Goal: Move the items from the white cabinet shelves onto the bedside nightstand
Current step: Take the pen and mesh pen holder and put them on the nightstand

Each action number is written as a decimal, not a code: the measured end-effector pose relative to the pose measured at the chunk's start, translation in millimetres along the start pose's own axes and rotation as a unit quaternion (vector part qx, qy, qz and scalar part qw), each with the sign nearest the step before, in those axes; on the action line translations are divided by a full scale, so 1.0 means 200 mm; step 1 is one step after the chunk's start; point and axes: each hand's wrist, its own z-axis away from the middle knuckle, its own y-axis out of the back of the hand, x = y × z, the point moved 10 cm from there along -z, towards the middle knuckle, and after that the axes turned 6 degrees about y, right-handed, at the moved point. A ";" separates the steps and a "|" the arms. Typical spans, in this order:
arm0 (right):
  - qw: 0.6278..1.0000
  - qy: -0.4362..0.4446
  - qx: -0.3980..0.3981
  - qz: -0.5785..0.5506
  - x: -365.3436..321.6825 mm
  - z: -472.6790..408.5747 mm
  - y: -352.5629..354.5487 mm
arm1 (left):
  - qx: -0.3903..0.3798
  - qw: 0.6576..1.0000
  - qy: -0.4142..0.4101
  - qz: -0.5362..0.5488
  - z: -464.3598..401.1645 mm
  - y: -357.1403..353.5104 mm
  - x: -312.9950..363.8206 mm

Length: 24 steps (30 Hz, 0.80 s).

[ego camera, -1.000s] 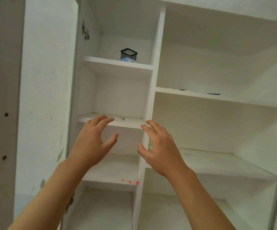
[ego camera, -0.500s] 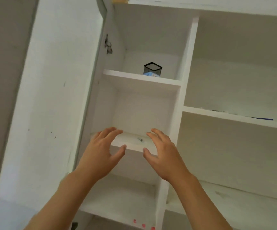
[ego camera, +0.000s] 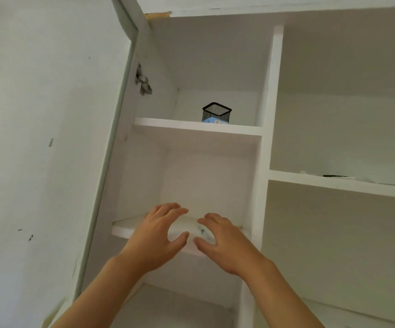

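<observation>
reaching up: left hand (ego camera: 155,235) and right hand (ego camera: 225,242) both open, holding nothing. mesh pen cup (ego camera: 216,112) sits one shelf (ego camera: 191,126) above, far and slightly right; right hand nearer.

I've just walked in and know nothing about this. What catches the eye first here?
Two bare hands, the left hand and the right hand, reach up side by side, fingers spread, in front of a shelf in the white cabinet. One shelf higher, a black mesh basket stands alone with something pale blue inside. The cabinet door hangs open on the left.
</observation>
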 end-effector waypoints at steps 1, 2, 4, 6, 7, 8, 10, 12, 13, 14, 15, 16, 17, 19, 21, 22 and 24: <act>1.000 -0.005 -0.012 0.003 0.01 -0.03 -0.02 | -0.004 1.000 0.002 -0.005 -0.04 -0.02 -0.02; 1.000 -0.010 -0.024 0.004 0.02 -0.05 -0.04 | -0.007 1.000 0.003 -0.011 -0.08 -0.03 -0.04; 0.999 -0.016 -0.035 0.005 0.03 -0.10 -0.06 | -0.015 1.000 0.003 -0.027 -0.17 -0.07 -0.08; 0.999 -0.026 -0.044 0.002 0.05 -0.13 -0.08 | -0.031 0.998 -0.002 -0.048 -0.24 -0.12 -0.11; 0.998 -0.036 -0.055 -0.004 0.07 -0.14 -0.10 | -0.036 0.998 -0.005 -0.053 -0.26 -0.14 -0.12; 0.996 -0.051 -0.066 -0.011 0.08 -0.14 -0.11 | -0.040 0.998 -0.007 -0.055 -0.28 -0.16 -0.13; 0.995 -0.073 -0.063 -0.024 0.10 -0.15 -0.12 | -0.044 0.998 -0.004 -0.044 -0.31 -0.20 -0.17; 0.996 -0.075 -0.040 -0.025 0.11 -0.17 -0.12 | -0.036 0.999 -0.007 -0.023 -0.32 -0.22 -0.19; 0.997 -0.072 -0.031 -0.022 0.10 -0.17 -0.11 | -0.028 0.999 -0.010 -0.015 -0.31 -0.22 -0.20; 0.997 -0.067 -0.022 -0.014 0.10 -0.16 -0.10 | -0.021 1.000 -0.013 -0.006 -0.31 -0.20 -0.20; 0.998 -0.060 -0.011 -0.008 0.10 -0.17 -0.10 | -0.018 1.000 -0.015 0.003 -0.31 -0.20 -0.20; 0.998 -0.057 0.000 -0.008 0.11 -0.17 -0.10 | -0.016 1.000 -0.019 0.008 -0.31 -0.20 -0.21; 0.998 -0.056 0.011 -0.012 0.11 -0.17 -0.09 | -0.015 1.000 -0.024 0.011 -0.31 -0.20 -0.20; 0.998 -0.054 0.032 -0.015 0.12 -0.17 -0.08 | -0.012 0.999 -0.032 0.014 -0.31 -0.20 -0.20; 0.997 -0.049 0.052 -0.008 0.12 -0.17 -0.07 | -0.012 0.999 -0.040 0.015 -0.31 -0.20 -0.20; 0.997 -0.049 0.060 -0.010 0.12 -0.17 -0.07 | -0.013 0.999 -0.042 0.014 -0.30 -0.20 -0.19; 0.996 -0.049 0.074 -0.027 0.13 -0.16 -0.06 | -0.013 0.999 -0.047 0.011 -0.30 -0.20 -0.19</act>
